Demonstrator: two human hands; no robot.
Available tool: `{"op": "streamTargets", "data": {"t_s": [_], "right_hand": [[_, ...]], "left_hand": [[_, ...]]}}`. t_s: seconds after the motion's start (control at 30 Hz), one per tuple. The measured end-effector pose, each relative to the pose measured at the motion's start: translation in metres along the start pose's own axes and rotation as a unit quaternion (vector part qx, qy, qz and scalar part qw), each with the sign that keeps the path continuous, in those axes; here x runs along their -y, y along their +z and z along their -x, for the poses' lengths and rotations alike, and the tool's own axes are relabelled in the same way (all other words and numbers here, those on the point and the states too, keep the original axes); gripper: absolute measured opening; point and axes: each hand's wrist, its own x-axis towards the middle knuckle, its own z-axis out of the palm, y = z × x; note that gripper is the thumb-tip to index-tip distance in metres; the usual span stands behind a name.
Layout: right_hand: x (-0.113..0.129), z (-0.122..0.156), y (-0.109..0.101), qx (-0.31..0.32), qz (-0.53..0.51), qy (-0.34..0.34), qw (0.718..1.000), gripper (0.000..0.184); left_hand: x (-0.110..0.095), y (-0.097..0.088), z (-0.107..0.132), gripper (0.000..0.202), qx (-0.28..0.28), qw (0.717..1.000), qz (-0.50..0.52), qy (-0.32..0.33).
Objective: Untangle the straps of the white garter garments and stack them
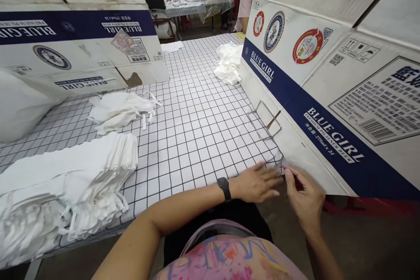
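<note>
Behind the work place, other people sit at a far table (187, 8) with plastic bags on it. Close to the camera is a table covered with a white cloth with black grid lines (197, 131). On its left side lies a big stack of white folded pieces (65, 183), and a smaller pile of white pieces (120, 109) lies behind it; one more white pile (229, 63) is further away, near a beer carton (328, 83) that stands on the right side. Another carton (78, 43) stands on the left. The left hand (257, 182), with a black watch (224, 188) on the wrist, lies flat with loose, stretched fingers on the corner of the cloth, just beside the lower edge of the right carton. The right hand (303, 197) pinches the corner of the cloth with thumb and fingertips, touching the carton's bottom edge. A thin wire frame (264, 122) lies on the cloth near this carton.
</note>
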Motion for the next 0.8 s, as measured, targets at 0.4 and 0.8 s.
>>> {"op": "streamTargets", "data": {"t_s": [0.4,0.8], "right_hand": [[0.017,0.005,0.004,-0.009,-0.042,-0.072,0.996,0.018],[-0.006,0.001,0.014,0.123,0.013,-0.073,0.990,0.052]], "left_hand": [[0.127,-0.134,0.008,0.051,-0.201,0.913,-0.053,-0.351],[-0.001,0.016,-0.002,0.037,-0.036,0.991,-0.083,0.099]]}}
